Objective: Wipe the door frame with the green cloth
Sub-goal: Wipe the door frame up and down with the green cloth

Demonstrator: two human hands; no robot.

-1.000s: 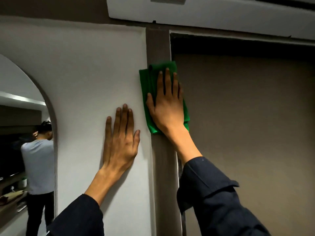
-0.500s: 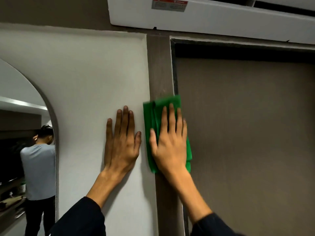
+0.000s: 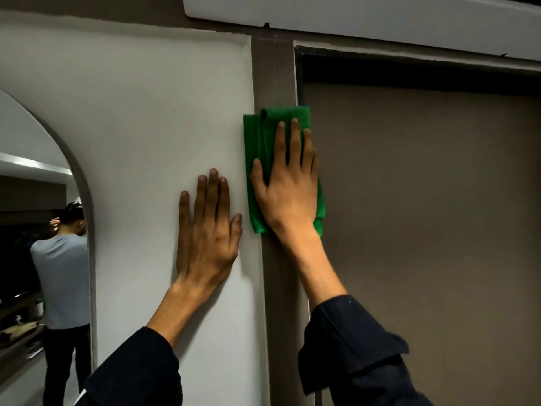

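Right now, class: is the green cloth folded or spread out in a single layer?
Folded. The green cloth shows overlapping layers and a fold ridge near its top edge, under the right hand.

- green cloth (image 3: 265, 159): bright green, folded into a tall rectangle with a creased fold at its top edge; spread flat against the upright of the door frame, its left edge lapping onto the white wall and its right edge reaching the door panel; lower middle part hidden
- door frame (image 3: 273, 74): dull brown upright strip, running from top to bottom between white wall and brown door, joined at the top to a horizontal piece
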